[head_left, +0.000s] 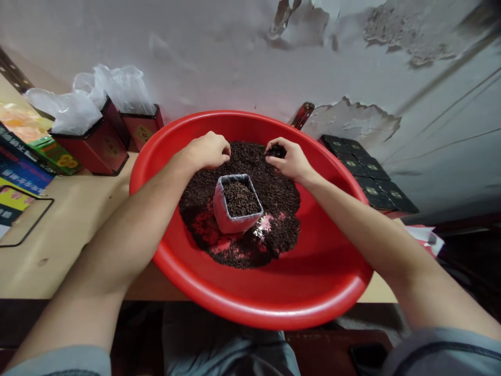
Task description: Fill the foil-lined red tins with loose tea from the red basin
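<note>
A big red basin (313, 292) rests on the table edge, holding a heap of dark loose tea leaves (270, 209). In the middle of the heap stands a small open pouch (235, 206), partly filled with the same leaves. My left hand (207, 151) lies curled on the far side of the heap, fingers closed into the leaves. My right hand (289, 159) is beside it to the right, fingers pinched round a clump of leaves (276, 151) just above the heap.
Red tins (97, 149) lined with clear plastic bags stand at the back left, next to colourful boxes (23, 156). A stack of dark flat packets (368, 175) lies at the right behind the basin. A peeling wall rises behind.
</note>
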`<state>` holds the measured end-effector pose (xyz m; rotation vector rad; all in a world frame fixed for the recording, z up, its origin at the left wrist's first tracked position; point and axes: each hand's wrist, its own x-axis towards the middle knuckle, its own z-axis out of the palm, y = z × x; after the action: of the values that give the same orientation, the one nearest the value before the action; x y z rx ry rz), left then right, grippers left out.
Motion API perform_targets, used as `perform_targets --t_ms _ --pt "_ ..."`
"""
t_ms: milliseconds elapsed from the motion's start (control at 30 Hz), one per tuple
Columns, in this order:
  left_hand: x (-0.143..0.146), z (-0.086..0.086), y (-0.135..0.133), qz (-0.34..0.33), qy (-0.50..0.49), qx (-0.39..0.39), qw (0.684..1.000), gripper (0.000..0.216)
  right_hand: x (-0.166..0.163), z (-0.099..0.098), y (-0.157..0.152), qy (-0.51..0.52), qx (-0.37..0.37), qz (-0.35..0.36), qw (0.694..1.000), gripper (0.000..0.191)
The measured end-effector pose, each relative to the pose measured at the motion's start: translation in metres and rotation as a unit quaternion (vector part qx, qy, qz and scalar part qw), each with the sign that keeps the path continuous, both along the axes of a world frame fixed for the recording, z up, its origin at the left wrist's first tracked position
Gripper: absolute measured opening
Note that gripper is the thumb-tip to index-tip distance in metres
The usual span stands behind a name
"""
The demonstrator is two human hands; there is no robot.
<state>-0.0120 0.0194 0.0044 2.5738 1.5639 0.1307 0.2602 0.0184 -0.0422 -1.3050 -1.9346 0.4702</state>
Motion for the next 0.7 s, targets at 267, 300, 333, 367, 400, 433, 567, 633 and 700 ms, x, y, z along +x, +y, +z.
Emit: perform_targets --t_ms 267,300,333,367,400,433,567,633,700 --pt "0.000 0.001 -0.003 0.014 0.009 0.003 1.000 0.035 -0.083 -0.011 -0.064 0.214 -0.044 0.120 0.968 0.030" --pt "0.001 0.001 -0.004 0.015 0.011 0.003 1.000 0.036 -0.086 -0.014 -0.065 0.226 -0.054 0.129 0.964 0.032" --pt "0.002 0.001 -0.005 0.017 0.012 0.002 1.000 0.037 -0.088 -0.017 -0.066 0.238 -0.063 0.136 0.960 0.034" --pt "0.002 0.001 -0.005 0.020 0.013 0.002 1.000 0.037 -0.089 -0.019 -0.067 0.249 -0.070 0.142 0.955 0.036" --pt "0.002 0.001 -0.006 0.022 0.012 0.001 1.000 0.038 -0.089 -0.020 -0.067 0.260 -0.076 0.147 0.951 0.038" --pt "0.002 0.001 -0.006 0.023 0.009 0.002 1.000 0.038 -0.089 -0.020 -0.067 0.269 -0.080 0.152 0.948 0.038" --pt "-0.001 -0.001 -0.003 0.011 0.003 0.008 1.000 0.038 -0.085 -0.017 -0.065 0.294 -0.110 0.175 0.933 0.036" --pt "0.000 0.001 -0.005 0.005 0.003 0.011 1.000 0.036 -0.082 -0.012 -0.063 0.303 -0.117 0.179 0.929 0.040" --pt "0.005 0.004 -0.012 0.009 -0.008 0.009 1.000 0.036 -0.077 -0.004 -0.058 0.304 -0.095 0.168 0.933 0.048"
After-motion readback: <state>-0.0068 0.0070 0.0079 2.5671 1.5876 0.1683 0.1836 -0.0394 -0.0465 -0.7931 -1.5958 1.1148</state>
